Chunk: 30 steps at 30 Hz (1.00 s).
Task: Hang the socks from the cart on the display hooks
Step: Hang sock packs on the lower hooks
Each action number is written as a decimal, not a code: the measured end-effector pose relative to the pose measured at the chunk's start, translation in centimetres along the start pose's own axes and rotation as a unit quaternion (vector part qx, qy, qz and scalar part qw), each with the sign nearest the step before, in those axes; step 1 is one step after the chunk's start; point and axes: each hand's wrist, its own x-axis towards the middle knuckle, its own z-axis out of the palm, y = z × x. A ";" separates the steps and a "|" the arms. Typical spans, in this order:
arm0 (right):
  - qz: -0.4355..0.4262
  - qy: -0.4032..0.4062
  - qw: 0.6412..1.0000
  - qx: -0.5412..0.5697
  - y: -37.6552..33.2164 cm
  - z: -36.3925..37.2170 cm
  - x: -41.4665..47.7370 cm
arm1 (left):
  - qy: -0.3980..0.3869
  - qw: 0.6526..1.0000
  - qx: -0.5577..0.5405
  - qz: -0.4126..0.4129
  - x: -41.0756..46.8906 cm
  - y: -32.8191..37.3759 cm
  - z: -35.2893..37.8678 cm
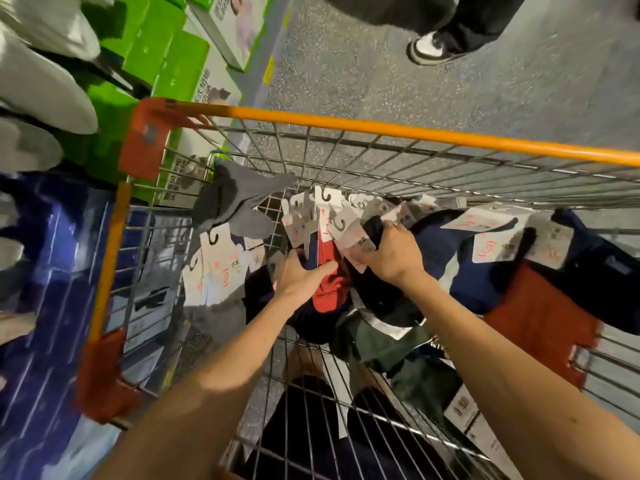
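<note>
Both my arms reach down into a wire cart (381,131) with an orange rim. Inside lies a heap of packaged socks in red, navy, black and dark green, each with a white card header and a small hook. My right hand (389,252) is shut on a bunch of sock packs (341,223) at their card headers, holding them fanned out. My left hand (301,275) rests on the red sock pack (329,289) below, fingers curled against it. A grey sock pair (235,202) hangs over the cart's left wall.
Green boxes (162,53) and pale socks (41,88) on display fill the shelving at the left. Blue packaging (38,341) lies at the lower left. Another person's shoe (427,48) and dark trousers stand on the speckled floor beyond the cart.
</note>
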 end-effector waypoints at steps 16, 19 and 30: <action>-0.043 -0.021 0.953 0.298 3.7 -2.2 -7.2 | -0.083 0.972 -0.195 0.098 -9.2 0.4 -3.9; -0.061 -0.040 0.938 0.339 3.5 -4.7 -10.1 | -0.092 0.963 -0.233 0.099 -12.2 0.8 -4.7; -0.108 -0.052 0.848 0.516 -2.2 -13.6 -21.7 | -0.194 0.846 -0.477 0.137 -26.4 4.7 -7.9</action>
